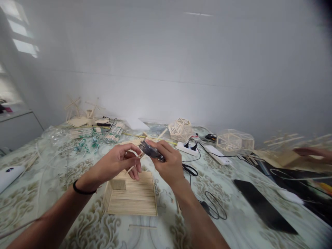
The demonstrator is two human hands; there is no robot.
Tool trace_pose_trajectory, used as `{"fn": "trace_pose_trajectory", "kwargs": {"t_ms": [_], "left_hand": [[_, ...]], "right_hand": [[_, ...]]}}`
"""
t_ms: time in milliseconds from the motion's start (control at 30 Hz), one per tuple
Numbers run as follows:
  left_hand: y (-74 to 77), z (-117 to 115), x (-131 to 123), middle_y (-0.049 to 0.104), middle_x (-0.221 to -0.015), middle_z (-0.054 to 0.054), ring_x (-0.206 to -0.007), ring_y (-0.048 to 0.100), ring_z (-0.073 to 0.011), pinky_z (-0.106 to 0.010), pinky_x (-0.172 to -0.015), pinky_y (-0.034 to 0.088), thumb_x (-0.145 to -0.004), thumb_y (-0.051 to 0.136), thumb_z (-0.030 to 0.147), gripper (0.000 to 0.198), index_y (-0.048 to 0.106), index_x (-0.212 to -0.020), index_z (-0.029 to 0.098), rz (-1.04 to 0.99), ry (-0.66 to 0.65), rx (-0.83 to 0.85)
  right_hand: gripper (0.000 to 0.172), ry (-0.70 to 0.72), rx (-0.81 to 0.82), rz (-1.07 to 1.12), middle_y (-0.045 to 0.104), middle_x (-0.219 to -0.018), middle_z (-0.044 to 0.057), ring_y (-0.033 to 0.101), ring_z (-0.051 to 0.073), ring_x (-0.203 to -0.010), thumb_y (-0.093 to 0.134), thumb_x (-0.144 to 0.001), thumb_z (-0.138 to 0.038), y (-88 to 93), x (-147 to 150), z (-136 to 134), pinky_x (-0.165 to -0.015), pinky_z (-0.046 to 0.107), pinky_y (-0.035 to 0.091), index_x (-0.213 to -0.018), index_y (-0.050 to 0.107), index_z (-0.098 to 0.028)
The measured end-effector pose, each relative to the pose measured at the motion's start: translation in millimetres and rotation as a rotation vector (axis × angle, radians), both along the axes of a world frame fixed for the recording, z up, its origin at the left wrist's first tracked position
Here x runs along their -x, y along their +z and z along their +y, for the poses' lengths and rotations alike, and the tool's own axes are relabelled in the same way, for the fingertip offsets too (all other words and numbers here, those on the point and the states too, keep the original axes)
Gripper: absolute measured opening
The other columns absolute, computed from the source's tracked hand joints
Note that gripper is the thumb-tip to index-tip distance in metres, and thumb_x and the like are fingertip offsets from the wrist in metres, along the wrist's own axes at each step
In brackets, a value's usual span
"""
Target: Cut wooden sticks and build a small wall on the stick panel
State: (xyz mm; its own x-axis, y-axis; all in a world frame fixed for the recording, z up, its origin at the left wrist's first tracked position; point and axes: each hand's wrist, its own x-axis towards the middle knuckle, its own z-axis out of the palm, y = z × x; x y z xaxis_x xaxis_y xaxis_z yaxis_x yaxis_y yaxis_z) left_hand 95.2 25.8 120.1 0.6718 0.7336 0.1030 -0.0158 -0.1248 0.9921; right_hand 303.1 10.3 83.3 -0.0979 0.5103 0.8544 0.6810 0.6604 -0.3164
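My left hand pinches a thin wooden stick that slants down toward a flat panel of glued sticks lying on the table below both hands. A black band circles that wrist. My right hand is closed around a dark grey cutting tool, whose tip meets the upper end of the stick. Both hands hover close together just above the panel's far edge.
A patterned cloth covers the table. Stick models stand at the back: windmills, a geodesic ball, a cage. A white power strip, black cables, a dark tablet lie right. Another person's hand shows at far right.
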Motion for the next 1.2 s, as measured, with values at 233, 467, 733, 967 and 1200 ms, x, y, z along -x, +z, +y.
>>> {"fn": "trace_pose_trajectory", "kwargs": {"t_ms": [233,467,733,967,1200], "left_hand": [[-1.5,11,7,0.077,-0.087,-0.006,-0.073,0.076,-0.0203,-0.030,-0.068,0.061,-0.093,0.065,0.046,0.029,0.058,-0.090,0.018,0.017,0.092,-0.062],[-14.6,14,-1,0.077,-0.097,-0.009,-0.094,0.074,-0.0234,-0.031,-0.078,0.060,-0.090,0.066,0.048,0.030,0.067,-0.091,0.017,0.141,0.145,-0.193],[-14.6,11,-4,0.076,-0.086,-0.006,-0.076,0.074,-0.0192,-0.029,-0.068,0.063,-0.088,0.069,0.047,0.030,0.075,-0.090,0.017,0.127,0.046,-0.062],[-15.8,10,-6,0.077,-0.087,-0.007,-0.076,0.075,-0.0202,-0.032,-0.073,0.066,-0.089,0.068,0.049,0.034,0.078,-0.087,0.016,0.107,0.032,-0.035],[-17.1,10,-8,0.079,-0.086,-0.007,-0.081,0.077,-0.0217,-0.034,-0.077,0.065,-0.083,0.075,0.048,0.031,0.080,-0.086,0.017,0.056,0.053,0.038]], "right_hand": [[0.025,0.015,0.330,0.443,0.062,-0.065,0.001,0.057,0.015,-0.056,0.072,-0.084,-0.044,6.2,2,1,-0.056,0.027,0.046,-0.077,0.072,-0.020],[0.043,0.552,0.966,0.911,0.051,-0.044,-0.005,0.044,0.009,-0.034,0.080,-0.073,-0.054,14.1,20,-8,-0.038,0.022,0.034,-0.062,0.060,-0.018],[0.036,0.604,0.871,0.921,0.059,-0.058,-0.007,0.052,0.009,-0.038,0.084,-0.071,-0.044,13.2,23,-7,-0.042,0.022,0.040,-0.090,0.066,-0.019],[0.037,0.543,0.818,0.867,0.061,-0.059,-0.003,0.055,0.011,-0.043,0.081,-0.073,-0.049,16.4,20,-7,-0.048,0.025,0.046,-0.070,0.061,-0.018],[0.037,0.534,0.785,0.948,0.062,-0.061,-0.004,0.054,0.010,-0.041,0.084,-0.071,-0.047,14.3,23,-6,-0.046,0.025,0.048,-0.076,0.062,-0.018]]}}
